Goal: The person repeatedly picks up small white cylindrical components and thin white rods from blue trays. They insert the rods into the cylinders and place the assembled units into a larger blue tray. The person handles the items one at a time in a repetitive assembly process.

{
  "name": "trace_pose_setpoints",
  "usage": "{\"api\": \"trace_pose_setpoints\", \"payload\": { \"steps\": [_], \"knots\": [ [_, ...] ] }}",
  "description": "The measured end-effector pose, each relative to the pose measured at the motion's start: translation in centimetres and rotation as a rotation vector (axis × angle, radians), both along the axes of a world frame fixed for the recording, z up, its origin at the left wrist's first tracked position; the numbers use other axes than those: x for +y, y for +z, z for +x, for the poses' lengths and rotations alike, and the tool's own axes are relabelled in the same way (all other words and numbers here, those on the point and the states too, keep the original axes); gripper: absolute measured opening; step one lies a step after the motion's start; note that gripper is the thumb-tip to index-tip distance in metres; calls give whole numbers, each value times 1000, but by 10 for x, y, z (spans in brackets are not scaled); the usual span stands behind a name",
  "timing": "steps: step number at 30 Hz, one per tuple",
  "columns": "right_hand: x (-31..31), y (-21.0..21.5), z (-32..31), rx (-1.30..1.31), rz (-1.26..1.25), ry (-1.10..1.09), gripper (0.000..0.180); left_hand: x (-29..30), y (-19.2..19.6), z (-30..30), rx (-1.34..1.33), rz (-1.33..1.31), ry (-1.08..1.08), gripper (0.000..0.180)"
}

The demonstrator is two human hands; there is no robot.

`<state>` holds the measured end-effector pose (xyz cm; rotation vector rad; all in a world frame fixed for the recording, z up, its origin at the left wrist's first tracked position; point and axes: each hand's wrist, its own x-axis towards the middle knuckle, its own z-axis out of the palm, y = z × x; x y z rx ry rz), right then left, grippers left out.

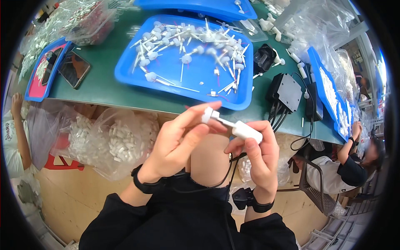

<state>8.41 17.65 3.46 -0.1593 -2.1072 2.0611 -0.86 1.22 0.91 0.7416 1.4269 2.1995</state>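
Note:
Above my lap, my right hand is closed on a white cylinder, the thick end of a small white plastic part. A thin stem runs from it up to a round white cap. My left hand is by that cap, its index finger stretched out behind it and its thumb apart below. Whether those fingers touch the cap I cannot tell. Beyond my hands, a blue tray on the table holds many white stemmed parts with round caps, some with thin red wires.
The green table also carries a phone, a small blue tray with a red bottom and a black box with cables. Bags of white pieces hang below the edge. Another person sits at the right; an arm shows far left.

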Motion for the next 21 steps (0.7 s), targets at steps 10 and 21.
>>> {"api": "trace_pose_setpoints", "payload": {
  "steps": [10,21],
  "knots": [
    [2,16,2,97,243,-34,21,-30,8,-16,378,-168,-126,34],
    [-2,25,-12,277,787,-19,25,-35,1,-17,343,-175,-175,39]
  ]
}}
